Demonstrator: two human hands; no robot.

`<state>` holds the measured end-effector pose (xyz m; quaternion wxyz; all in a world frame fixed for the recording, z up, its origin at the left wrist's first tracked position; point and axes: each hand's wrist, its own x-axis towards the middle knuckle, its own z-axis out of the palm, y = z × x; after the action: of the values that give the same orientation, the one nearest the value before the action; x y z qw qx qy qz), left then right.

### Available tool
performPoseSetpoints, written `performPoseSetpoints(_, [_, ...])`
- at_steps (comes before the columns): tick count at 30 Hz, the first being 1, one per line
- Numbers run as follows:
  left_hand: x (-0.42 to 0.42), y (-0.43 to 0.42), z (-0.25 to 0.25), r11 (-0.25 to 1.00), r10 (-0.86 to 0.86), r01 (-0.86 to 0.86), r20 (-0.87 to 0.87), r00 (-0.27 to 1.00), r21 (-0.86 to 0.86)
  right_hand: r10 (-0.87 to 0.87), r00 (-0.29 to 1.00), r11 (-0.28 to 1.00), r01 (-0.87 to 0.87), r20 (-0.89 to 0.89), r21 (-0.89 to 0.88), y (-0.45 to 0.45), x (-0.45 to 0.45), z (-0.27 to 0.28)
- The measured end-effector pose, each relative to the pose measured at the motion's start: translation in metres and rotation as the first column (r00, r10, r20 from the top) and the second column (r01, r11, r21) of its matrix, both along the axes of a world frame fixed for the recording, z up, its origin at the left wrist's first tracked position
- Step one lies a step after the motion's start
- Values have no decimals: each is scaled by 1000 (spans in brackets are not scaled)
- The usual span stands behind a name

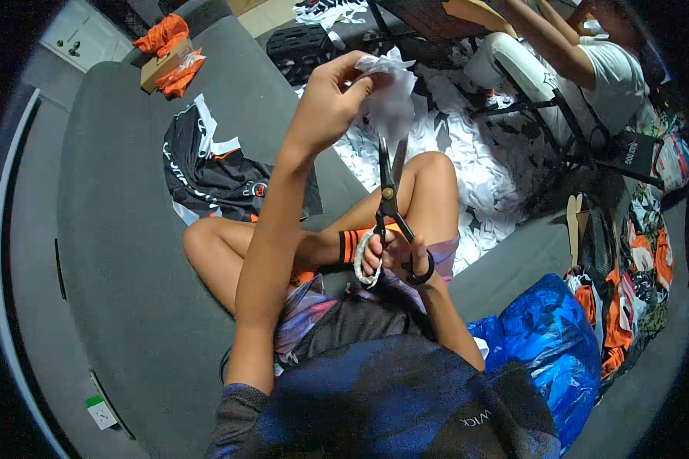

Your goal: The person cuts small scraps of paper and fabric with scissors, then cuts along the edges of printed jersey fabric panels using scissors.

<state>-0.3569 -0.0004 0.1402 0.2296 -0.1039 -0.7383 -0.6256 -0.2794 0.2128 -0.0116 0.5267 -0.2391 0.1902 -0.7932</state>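
Right hand [394, 254]: closed around the handles of the black scissors [389, 193], with digits through the loops. One loop is wrapped in white material. The blades point to 12 o'clock and stand apart in a narrow V.

Left hand [338, 96]: located at 11 o'clock from the right hand and raised above the lap. The thumb and fingers pinch the upper left part of the white piece [390, 96]. The white piece lies at 3 o'clock from the left hand and at 12 o'clock from the right hand, directly beyond the blade tips. Contact between the tips and the piece cannot be confirmed.

Surroundings, with all directions taken from the right hand:

- 10 o'clock: black garment [207, 180] with white and orange parts, lying on the grey couch [122, 252]. Farther out on the same bearing, a cardboard box [166, 66] with orange cloth [163, 34] at its top.
- Between 1 and 2 o'clock: heap of white scraps [475, 180], beside the couch.
- 2 o'clock, well apart: another person [608, 73], seated, in a white top.
- 3 o'clock: pile of mixed cloth [635, 283], orange, black and white.
- 4 o'clock: blue plastic bag [551, 344], near the right forearm
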Motion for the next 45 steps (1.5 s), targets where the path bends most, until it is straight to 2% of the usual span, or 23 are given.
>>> performPoseSetpoints(3, [6, 4, 8, 998, -44, 44, 1, 999, 45, -159, 987, 986, 159, -13, 48, -9, 2, 3])
performPoseSetpoints(4, [8, 4, 10, 996, -63, 63, 2, 998, 66, -159, 987, 986, 159, -14, 48, -6, -4, -2])
performPoseSetpoints(6, [11, 2, 8, 998, -59, 58, 20, 998, 33, -78, 985, 953, 118, -151, 278, 5, -23, -18])
performPoseSetpoints(8, [13, -3, 6, 998, -48, 50, 53, 997, -35, -26, 977, 916, 108, -212, 387, 8, -27, -30])
performPoseSetpoints(12, [10, -16, -2, 999, -10, 12, 56, 998, -36, -35, 949, 908, 162, -314, 387, 8, -12, -30])
performPoseSetpoints(15, [5, -15, -5, 999, 30, -30, 15, 999, 20, -114, 991, 988, 120, -71, 96, -6, 8, -13])
performPoseSetpoints(21, [2, -10, -8, 997, 55, -55, -13, 998, 50, -97, 987, 980, 118, -131, 162, 3, 22, -8])
performPoseSetpoints(24, [3, -9, -9, 997, 72, -72, -6, 997, 0, -55, 980, 979, 91, -193, 183, 7, 22, -1])
performPoseSetpoints(28, [8, -8, -13, 999, 26, -25, 40, 999, -26, -86, 990, 993, 95, -116, 76, 3, 15, 4])
performPoseSetpoints(30, [10, -12, -20, 998, 12, -7, 79, 997, -62, -39, 973, 914, 126, -226, 385, 5, -13, 10])
performPoseSetpoints(32, [12, -18, -25, 991, 4, 16, 149, 989, -135, -6, 961, 840, 155, -276, 520, 11, -24, 10])
performPoseSetpoints(33, [10, -19, -24, 990, 5, 16, 144, 990, -142, -12, 956, 861, 159, -295, 482, 12, -28, 8])
performPoseSetpoints(36, [14, -22, -26, 993, 119, -118, 61, 991, -21, -3, 948, 898, 143, -318, 416, 10, -26, 3])
performPoseSetpoints(39, [10, -26, -27, 989, 146, -146, 41, 988, -12, -175, 980, 973, 187, -97, 134, 7, 5, 17])
performPoseSetpoints(45, [1, -20, -33, 992, 124, -122, 50, 991, -43, -73, 989, 981, 95, -130, 170, 10, 23, -1])
